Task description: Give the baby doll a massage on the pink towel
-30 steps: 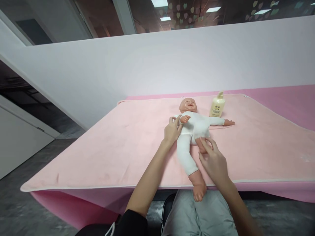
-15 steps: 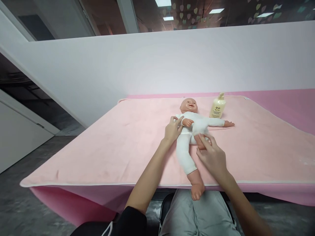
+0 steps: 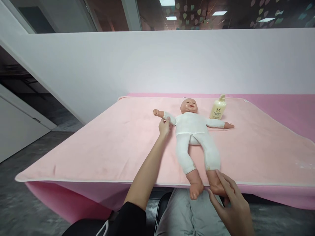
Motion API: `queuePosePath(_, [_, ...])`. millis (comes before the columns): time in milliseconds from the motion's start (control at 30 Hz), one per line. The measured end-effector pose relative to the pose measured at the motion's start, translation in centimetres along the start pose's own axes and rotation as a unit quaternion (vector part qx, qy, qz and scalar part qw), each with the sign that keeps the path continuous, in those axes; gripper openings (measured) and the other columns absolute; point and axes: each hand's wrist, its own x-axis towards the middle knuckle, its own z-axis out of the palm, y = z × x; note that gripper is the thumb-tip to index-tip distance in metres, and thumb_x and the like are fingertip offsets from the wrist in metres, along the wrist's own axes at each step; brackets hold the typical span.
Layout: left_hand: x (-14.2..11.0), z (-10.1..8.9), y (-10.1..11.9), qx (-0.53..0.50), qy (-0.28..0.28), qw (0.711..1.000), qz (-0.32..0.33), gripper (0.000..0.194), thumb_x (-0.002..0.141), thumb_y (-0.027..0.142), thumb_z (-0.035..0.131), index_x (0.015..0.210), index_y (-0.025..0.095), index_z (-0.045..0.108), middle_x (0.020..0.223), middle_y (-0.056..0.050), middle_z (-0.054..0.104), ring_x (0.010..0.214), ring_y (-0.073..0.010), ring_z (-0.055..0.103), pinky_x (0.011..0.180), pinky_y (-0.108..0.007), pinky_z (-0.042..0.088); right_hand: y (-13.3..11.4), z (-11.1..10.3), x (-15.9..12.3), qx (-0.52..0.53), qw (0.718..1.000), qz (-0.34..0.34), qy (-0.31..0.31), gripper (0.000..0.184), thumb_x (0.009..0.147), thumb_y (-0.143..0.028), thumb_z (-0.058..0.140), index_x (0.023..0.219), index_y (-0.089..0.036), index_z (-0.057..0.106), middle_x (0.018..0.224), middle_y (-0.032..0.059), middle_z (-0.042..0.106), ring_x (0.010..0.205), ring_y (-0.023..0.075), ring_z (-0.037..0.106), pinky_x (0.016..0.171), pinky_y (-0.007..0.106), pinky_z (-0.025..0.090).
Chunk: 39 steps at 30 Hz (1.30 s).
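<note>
A baby doll [image 3: 194, 127] in a white suit lies on its back on a pink blanket [image 3: 110, 147], head away from me, both arms spread and both legs stretched toward me. My left hand [image 3: 164, 126] is closed on the doll's outstretched arm at the sleeve. My right hand [image 3: 230, 203] grips the doll's bare foot at the blanket's near edge. A cream pump bottle [image 3: 218, 108] stands beside the doll's head.
The blanket covers a pink table [image 3: 290, 105] that runs on to the right. A white wall [image 3: 147, 65] rises behind it. Grey floor [image 3: 24, 203] lies to the left. My lap in grey trousers [image 3: 187, 216] is under the table's near edge.
The doll's bent leg has been drawn straight toward me by my right hand. My left hand has pulled the doll's arm from its chest out to the side.
</note>
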Motion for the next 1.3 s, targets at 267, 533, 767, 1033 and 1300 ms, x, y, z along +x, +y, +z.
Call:
queuePosePath(267, [0.9,-1.1,0.6,-0.139,0.057,0.988,-0.04,0.02,0.067,0.012,0.058,0.084,0.018,0.048,0.08,-0.004,0.058,0.07,-0.0134,0.059,0.064,-0.028,0.05,1.3,0.8,-2.9,0.023,1.0,0.007,-0.017,0.045,0.081,-0.035,0.055,0.122,-0.017,0.049,0.114,0.0131,0.057,0.095,0.0226,0.06,0.06,0.024,0.053])
queuePosePath(533, [2.1,-3.3,1.5,-0.225,0.116,0.964,-0.083,0.01,0.069,0.012,0.049,0.073,0.019,0.043,0.067,0.004,0.051,0.06,-0.0081,0.053,0.068,-0.027,0.048,4.0,-1.1,0.5,0.04,0.987,0.158,0.013,0.044,0.082,-0.045,0.048,0.114,-0.015,0.056,0.099,0.0111,0.063,0.061,0.0136,0.058,0.048,0.023,0.045])
queuePosePath(767, [2.4,-4.3,1.9,-0.248,0.146,0.95,-0.118,0.004,0.074,0.018,0.05,0.075,0.019,0.046,0.068,0.003,0.05,0.061,-0.0085,0.052,0.068,-0.027,0.046,8.8,4.6,13.9,0.327,0.871,0.365,-0.023,0.048,0.073,-0.048,0.053,0.111,-0.019,0.052,0.111,0.0089,0.053,0.078,0.017,0.058,0.051,0.026,0.048])
queuePosePath(1033, [2.4,-4.2,2.3,-0.252,0.151,0.947,-0.133,0.005,0.076,0.017,0.051,0.074,0.019,0.047,0.068,0.003,0.05,0.06,-0.0089,0.052,0.069,-0.027,0.046,14.5,12.3,20.2,0.091,0.877,0.45,0.141,0.039,0.066,-0.015,0.047,0.105,-0.014,0.051,0.112,0.0128,0.045,0.111,0.0264,0.042,0.098,0.042,0.031])
queuePosePath(1300, [1.7,-3.5,1.8,-0.222,0.164,0.958,-0.076,0.01,0.072,0.015,0.054,0.068,0.018,0.045,0.067,0.003,0.048,0.063,-0.0087,0.051,0.066,-0.025,0.047,17.0,11.3,19.8,0.12,0.852,0.496,0.113,0.029,0.065,-0.018,0.051,0.094,-0.017,0.047,0.091,0.006,0.051,0.095,0.0227,0.049,0.092,0.041,0.036])
